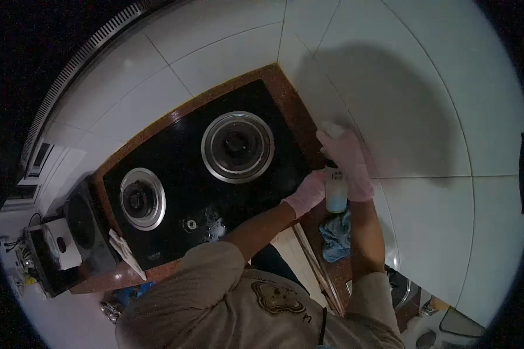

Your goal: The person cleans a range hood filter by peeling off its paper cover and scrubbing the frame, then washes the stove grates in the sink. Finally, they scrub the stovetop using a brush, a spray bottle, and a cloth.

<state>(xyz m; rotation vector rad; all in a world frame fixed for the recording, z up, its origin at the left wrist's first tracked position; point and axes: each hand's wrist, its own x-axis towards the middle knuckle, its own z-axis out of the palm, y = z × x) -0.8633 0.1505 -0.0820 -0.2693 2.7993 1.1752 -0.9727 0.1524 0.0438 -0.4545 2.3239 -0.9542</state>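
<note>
A spray bottle with a little blue liquid at its bottom stands at the right edge of the black cooktop. My right hand, in a pink glove, is wrapped round its top. My left hand, also gloved in pink, is closed at the bottle's left side. Just below the bottle lies a crumpled blue cloth on the brown stone counter. Whitish foam or liquid marks the front of the cooktop, beside a small metal ring.
Two round burners, one large and one smaller, sit on the cooktop. White tiled walls rise behind and to the right. A white cloth lies at the cooktop's left edge, near a dark appliance.
</note>
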